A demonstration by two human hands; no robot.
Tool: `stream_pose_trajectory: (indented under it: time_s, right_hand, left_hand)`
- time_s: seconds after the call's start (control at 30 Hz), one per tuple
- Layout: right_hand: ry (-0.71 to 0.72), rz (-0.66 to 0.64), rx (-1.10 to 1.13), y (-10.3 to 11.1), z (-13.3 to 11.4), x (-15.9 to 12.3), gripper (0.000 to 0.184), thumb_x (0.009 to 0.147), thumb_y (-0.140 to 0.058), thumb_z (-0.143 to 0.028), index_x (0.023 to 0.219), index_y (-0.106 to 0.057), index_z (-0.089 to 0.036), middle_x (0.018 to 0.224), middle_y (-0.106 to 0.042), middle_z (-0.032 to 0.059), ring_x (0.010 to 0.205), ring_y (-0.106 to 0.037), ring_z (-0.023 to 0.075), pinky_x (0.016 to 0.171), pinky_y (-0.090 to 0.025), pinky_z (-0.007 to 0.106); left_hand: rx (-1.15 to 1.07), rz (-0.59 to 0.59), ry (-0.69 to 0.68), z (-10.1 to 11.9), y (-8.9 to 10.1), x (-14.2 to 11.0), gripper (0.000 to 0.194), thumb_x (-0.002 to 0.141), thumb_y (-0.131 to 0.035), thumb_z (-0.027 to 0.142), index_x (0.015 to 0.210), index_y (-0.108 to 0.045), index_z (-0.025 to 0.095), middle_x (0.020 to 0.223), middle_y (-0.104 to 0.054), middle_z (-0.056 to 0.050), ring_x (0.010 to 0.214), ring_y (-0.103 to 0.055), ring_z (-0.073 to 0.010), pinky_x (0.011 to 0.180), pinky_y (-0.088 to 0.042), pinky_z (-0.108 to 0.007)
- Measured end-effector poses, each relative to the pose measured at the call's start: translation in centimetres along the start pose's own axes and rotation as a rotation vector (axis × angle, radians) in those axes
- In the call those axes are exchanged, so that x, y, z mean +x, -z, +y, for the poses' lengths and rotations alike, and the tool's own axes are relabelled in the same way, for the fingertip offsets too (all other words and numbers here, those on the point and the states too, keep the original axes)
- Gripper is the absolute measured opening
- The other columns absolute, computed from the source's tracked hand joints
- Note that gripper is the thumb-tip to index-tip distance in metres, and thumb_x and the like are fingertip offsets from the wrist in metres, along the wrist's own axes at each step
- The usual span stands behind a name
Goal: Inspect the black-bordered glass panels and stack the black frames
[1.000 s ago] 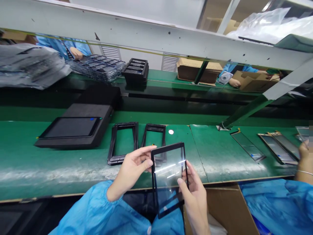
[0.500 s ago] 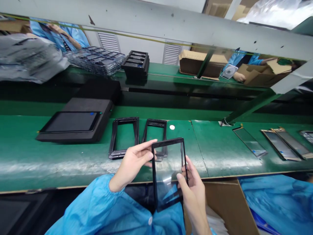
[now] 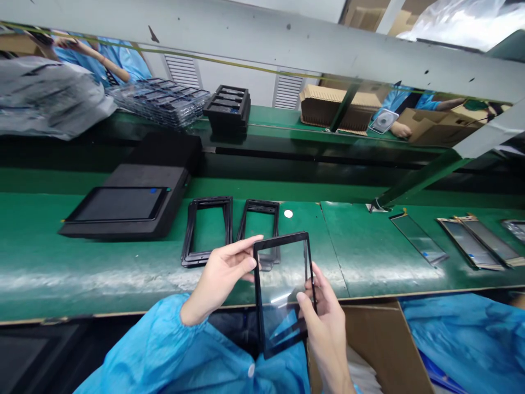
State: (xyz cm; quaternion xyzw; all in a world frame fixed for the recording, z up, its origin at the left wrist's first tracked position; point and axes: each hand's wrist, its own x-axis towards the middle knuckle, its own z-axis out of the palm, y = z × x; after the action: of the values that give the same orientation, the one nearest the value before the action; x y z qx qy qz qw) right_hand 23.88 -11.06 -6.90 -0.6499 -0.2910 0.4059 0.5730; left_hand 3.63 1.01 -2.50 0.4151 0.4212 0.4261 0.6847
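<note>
The right hand [image 3: 328, 323] grips the black-rimmed clear panel [image 3: 281, 282] by its right side, thumb pressed on the front, the other fingers curled behind that edge. The left hand [image 3: 217, 279] pinches the upper left edge between thumb and fingers, which are parted only by the panel's thickness; the index finger reaches the top corner. The panel is held up, tilted, over the front edge of the desk [image 3: 110, 276]. Below and beside the right hand is an open cardboard box [image 3: 381, 339].

Beyond the hands, two groups of black frames [image 3: 188, 235] [image 3: 243, 220] lie side by side on the desk. To their left, a dark screen [image 3: 117, 204] rests on a black block [image 3: 150, 178]; well to the right lie several narrow panels [image 3: 418, 239].

Farther back stand clear trays [image 3: 164, 104], black trays [image 3: 227, 112] and a row of cardboard pieces [image 3: 322, 106], with a person [image 3: 88, 63] in blue behind the clear trays.
</note>
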Motion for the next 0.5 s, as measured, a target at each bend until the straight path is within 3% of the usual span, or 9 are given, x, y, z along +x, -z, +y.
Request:
stream_pose_trajectory:
  time_s: [0.3,0.5]
  right_hand:
    - [-0.064,0.007,0.033,-0.46,-0.76,-0.13,0.079,0.083,-0.085,-0.052,0.153,-0.058,-0.027,0.101,-0.066,0.0027,0.078,-0.061,0.0177,0.063,-0.055,0.027]
    - [-0.033,0.028,-0.022,-0.56,-0.22,-0.24,0.074,0.085,-0.082,-0.051,0.151,-0.061,-0.025,0.105,-0.067,0.0045,0.083,-0.064,0.0182,0.075,-0.059,0.03]
  left_hand:
    - [0.02,-0.001,-0.005,0.31,-0.28,-0.23,0.055,0.08,-0.092,0.037,0.132,-0.08,0.023,0.094,-0.078,-0.008,0.083,-0.077,-0.0228,0.058,-0.065,-0.023]
    - [-0.022,-0.009,-0.003,0.11,-0.3,-0.3,0.052,0.081,-0.092,0.034,0.13,-0.08,0.026,0.097,-0.08,-0.007,0.086,-0.08,-0.023,0.059,-0.066,-0.023]
